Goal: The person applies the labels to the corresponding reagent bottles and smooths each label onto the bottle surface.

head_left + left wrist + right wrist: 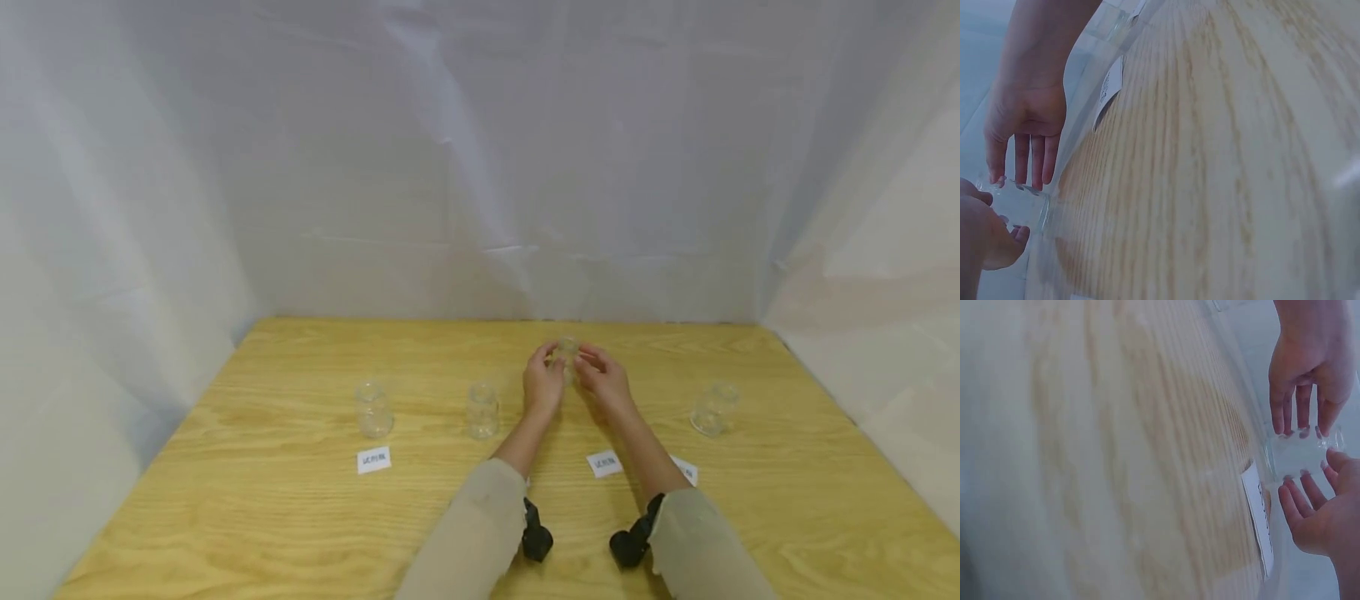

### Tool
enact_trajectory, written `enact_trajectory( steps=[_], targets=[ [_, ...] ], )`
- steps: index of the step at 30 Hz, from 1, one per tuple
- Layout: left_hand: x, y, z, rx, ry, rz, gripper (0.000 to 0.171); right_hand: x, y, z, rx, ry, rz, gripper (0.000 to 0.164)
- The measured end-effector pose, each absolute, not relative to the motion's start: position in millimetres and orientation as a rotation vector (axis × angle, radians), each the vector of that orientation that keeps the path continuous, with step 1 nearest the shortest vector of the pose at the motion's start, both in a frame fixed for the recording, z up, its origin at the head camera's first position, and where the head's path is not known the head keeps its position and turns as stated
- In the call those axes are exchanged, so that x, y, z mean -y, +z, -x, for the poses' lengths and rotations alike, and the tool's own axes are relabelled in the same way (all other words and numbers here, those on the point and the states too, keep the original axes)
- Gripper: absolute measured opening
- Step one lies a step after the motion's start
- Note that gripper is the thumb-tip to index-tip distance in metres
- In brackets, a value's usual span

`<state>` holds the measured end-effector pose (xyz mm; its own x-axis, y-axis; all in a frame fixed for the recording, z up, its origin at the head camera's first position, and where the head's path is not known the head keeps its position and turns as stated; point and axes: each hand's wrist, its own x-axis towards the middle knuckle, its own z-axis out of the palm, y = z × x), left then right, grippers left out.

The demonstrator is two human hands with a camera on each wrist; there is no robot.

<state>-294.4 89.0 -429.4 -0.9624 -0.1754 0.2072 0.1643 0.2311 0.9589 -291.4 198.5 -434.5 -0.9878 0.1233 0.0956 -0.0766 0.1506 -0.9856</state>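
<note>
A clear glass jar (567, 357) stands toward the back of the wooden table, between my two hands. My left hand (543, 385) holds its left side with the fingertips and thumb, and my right hand (607, 385) holds the opposite side the same way. Seen from the right wrist, fingertips of both hands meet the wall of this jar (1297, 453), whose base is close to the tabletop. The left wrist view also has the jar (1019, 203) between the hands, at its left edge.
More clear jars stand on the table (300, 533): one at left (374, 410), one left of my hands (482, 410), one at right (715, 408). White written cards lie nearer: a left card (373, 460), a middle card (604, 463) and a right card (686, 472) partly behind my forearm.
</note>
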Motion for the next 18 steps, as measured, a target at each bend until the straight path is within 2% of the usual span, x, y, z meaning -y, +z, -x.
enact_trajectory(
  steps=[18],
  targets=[
    [-92, -431, 279, 2.228, -1.914, -0.018, 0.026, -207, -427, 275, 2.333, 1.993, 0.071, 0.045]
  ],
)
